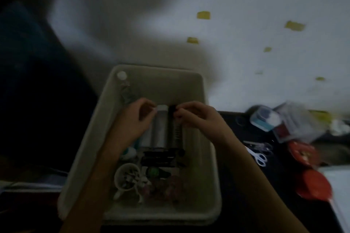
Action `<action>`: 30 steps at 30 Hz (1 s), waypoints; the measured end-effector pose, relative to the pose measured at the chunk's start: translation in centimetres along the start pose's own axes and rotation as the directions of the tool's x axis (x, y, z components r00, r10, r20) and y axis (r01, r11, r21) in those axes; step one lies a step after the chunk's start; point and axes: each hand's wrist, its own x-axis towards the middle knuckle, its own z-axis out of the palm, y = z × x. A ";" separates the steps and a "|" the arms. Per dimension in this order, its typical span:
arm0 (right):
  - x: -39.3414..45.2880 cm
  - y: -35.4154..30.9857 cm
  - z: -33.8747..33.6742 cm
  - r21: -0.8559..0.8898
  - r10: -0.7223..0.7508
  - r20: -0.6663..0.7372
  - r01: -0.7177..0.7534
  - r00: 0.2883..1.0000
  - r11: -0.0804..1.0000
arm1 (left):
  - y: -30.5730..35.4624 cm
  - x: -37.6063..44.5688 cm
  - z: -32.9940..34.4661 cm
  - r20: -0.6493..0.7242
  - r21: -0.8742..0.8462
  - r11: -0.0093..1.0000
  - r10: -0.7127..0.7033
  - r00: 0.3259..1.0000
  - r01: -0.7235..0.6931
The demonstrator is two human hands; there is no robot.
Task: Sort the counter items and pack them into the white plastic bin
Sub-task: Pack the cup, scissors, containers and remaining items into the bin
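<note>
The white plastic bin [200, 89] stands in the middle of a dim, blurred view. Inside it lie side by side a silver tube with a white cap [161, 130] and a grey tube with a black cap [176, 134]. My left hand [134, 119] reaches into the bin with its fingers curled at the white cap. My right hand [197, 117] pinches the black cap. Nearer me in the bin are black pens [161, 157], a small white cup of bits [126, 178], a green round thing [154, 172] and a teal-and-white item [130, 152].
On the dark counter right of the bin lie scissors [259, 155], a clear box with a teal base [265, 119], a clear packet [299, 125] and red lids [312, 183]. A small white-capped bottle [123, 79] sits in the bin's far left corner. A white wall rises behind.
</note>
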 end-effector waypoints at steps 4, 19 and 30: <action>-6.7 1.6 -7.5 -0.073 0.035 -0.166 -0.048 0.985 0.996 | 7.2 -1.0 4.2 0.120 -0.115 0.982 0.160 0.980 -0.147; -19.3 18.4 -34.5 -0.215 0.149 -0.664 -0.379 0.732 0.900 | 18.3 -3.8 38.1 0.527 0.143 0.976 0.066 0.847 -0.165; -14.1 29.5 -47.2 -0.240 0.354 -0.562 -0.557 0.747 0.795 | 17.1 -8.6 58.9 0.708 0.294 0.945 -0.112 0.697 -0.147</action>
